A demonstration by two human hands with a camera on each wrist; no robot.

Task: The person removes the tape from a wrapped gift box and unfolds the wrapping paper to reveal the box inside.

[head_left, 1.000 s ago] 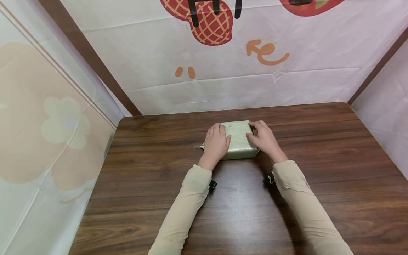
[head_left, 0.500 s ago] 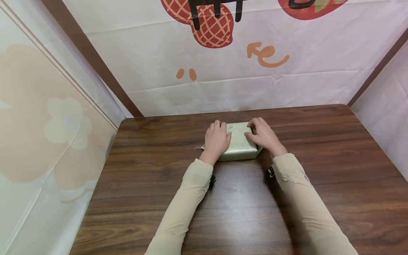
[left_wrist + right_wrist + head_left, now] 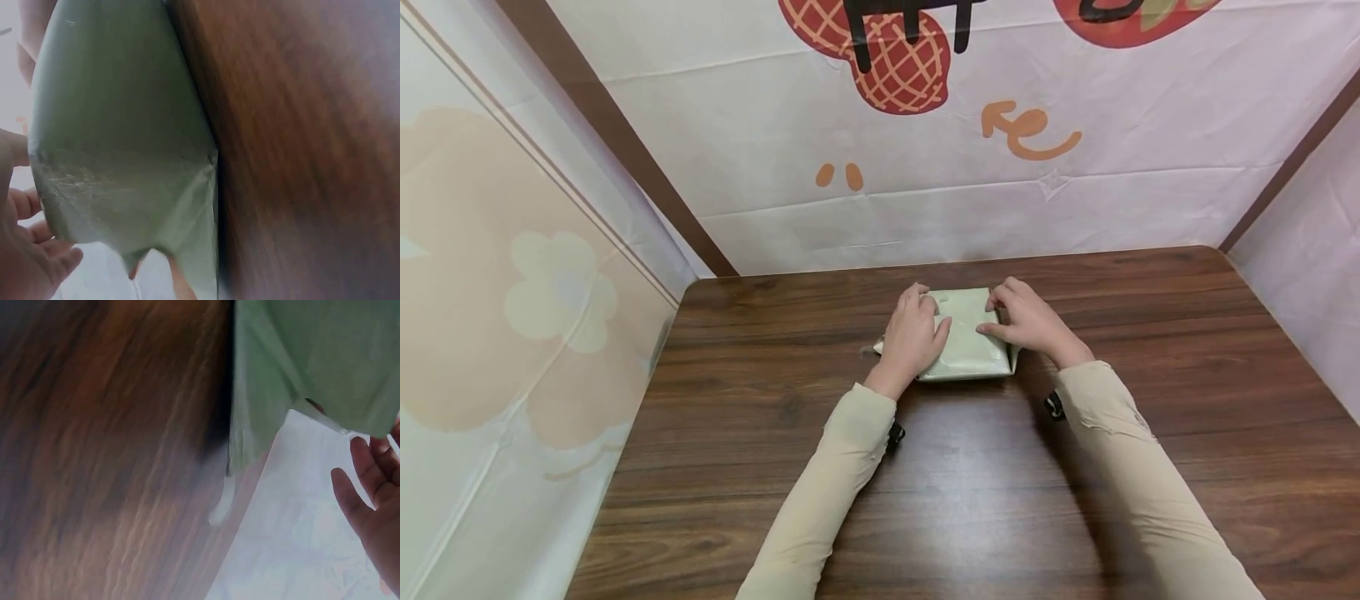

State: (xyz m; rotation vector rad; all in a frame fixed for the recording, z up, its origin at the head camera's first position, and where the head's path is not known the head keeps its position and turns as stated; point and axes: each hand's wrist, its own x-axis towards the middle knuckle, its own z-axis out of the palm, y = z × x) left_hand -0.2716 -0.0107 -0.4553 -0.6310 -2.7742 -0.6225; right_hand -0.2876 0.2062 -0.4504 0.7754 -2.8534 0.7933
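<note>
A light green soft pack in shiny plastic wrap, like a tissue pack, lies near the table's far edge in the head view. My left hand grips its left end, fingers over the top and thumb on the upper face. At the right end my right hand holds the far corner, its fingers bent and its thumb on the top. In the left wrist view, fingers curl at the edge of the pack. The folded end of the pack shows beside the right fingers in the right wrist view.
The dark wooden table extends around the pack. A white printed cloth hangs close behind its far edge. Another cloth with pale flowers hangs on the left side. A small black device sits under the right wrist.
The pack's near side shows less and its upper face shows more, so it looks tilted or flattened. Both hands stay on it; the right wrist has shifted slightly right.
</note>
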